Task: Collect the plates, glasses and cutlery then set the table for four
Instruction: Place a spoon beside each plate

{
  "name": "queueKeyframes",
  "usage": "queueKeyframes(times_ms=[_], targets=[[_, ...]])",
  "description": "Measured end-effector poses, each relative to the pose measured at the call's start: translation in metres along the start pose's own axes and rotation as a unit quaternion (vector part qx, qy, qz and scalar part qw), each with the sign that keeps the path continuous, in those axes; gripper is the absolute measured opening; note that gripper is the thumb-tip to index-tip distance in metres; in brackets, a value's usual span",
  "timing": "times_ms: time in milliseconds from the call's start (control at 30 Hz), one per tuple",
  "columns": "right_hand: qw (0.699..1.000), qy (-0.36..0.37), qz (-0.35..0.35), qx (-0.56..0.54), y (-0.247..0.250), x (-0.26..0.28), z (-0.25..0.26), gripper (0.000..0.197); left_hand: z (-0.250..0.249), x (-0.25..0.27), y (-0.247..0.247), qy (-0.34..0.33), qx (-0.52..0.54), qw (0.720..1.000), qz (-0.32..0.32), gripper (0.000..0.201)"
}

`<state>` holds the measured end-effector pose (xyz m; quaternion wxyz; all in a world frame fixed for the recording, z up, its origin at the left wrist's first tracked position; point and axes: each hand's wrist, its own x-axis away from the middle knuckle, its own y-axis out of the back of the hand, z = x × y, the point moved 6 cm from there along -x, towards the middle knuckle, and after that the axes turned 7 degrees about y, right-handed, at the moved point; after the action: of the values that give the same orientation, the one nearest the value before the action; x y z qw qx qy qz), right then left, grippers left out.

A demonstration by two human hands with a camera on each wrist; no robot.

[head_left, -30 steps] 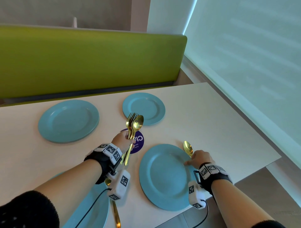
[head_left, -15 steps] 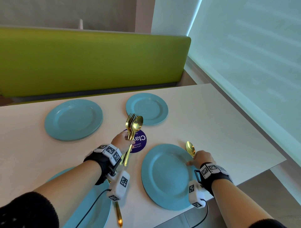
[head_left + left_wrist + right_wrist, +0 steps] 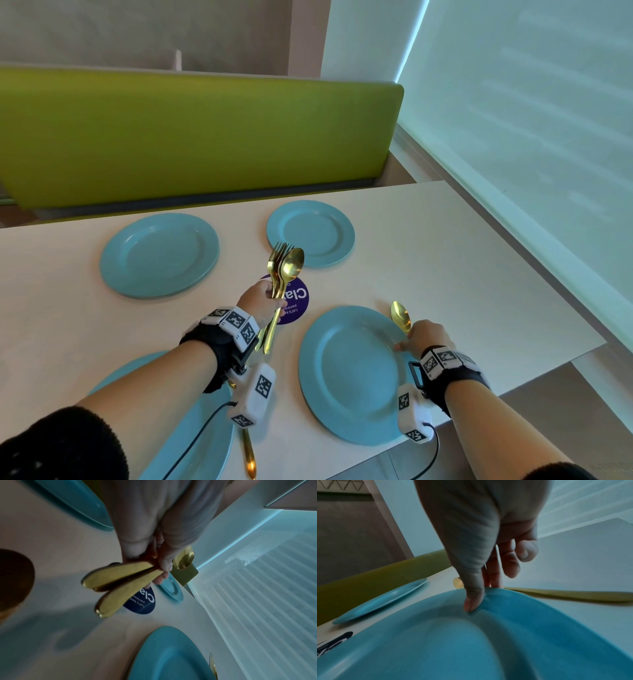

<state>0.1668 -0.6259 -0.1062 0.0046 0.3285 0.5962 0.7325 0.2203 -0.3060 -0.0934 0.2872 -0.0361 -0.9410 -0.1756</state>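
Four teal plates lie on the white table [image 3: 445,257]: far left [image 3: 159,255], far right [image 3: 310,233], near right [image 3: 349,377], near left [image 3: 205,442]. My left hand [image 3: 262,301] grips a bundle of gold forks and spoons [image 3: 284,270] upright above a purple sticker [image 3: 298,301]; their handles [image 3: 120,577] fan out below the fist. My right hand [image 3: 424,337] pinches the near right plate's rim [image 3: 471,642], thumb on top and fingers behind the edge. A gold spoon [image 3: 400,315] lies on the table just beyond that rim, its handle [image 3: 573,595] behind my fingers.
Another gold piece of cutlery [image 3: 249,455] lies beside the near left plate. A green bench back [image 3: 188,137] runs along the table's far side. A blind-covered window [image 3: 513,154] closes the right side, and the table's right corner [image 3: 596,341] is close to my right hand.
Both hands keep their holds and stay almost where they were. The head view has shifted slightly; the spoon stays beside the plate.
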Motion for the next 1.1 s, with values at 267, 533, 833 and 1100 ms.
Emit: queueKeyframes(times_ms=[267,533,833,1100], targets=[[1.000,0.003,-0.011,0.005,0.011,0.011,0.008,0.046,-0.001,0.010,0.000,0.014,0.013,1.000,0.005,0.009],[0.987,0.141,-0.068,-0.038,0.030,0.041,0.102,0.031,-0.005,0.016,0.001,0.025,-0.021,0.998,0.055,0.009],[0.935,0.351,-0.045,-0.028,0.011,0.111,0.235,0.022,0.003,0.026,0.040,0.012,-0.074,0.987,0.140,0.011],[0.894,0.441,-0.047,0.056,0.004,0.145,0.288,0.022,0.016,0.027,0.091,-0.011,-0.059,0.988,0.145,0.012]])
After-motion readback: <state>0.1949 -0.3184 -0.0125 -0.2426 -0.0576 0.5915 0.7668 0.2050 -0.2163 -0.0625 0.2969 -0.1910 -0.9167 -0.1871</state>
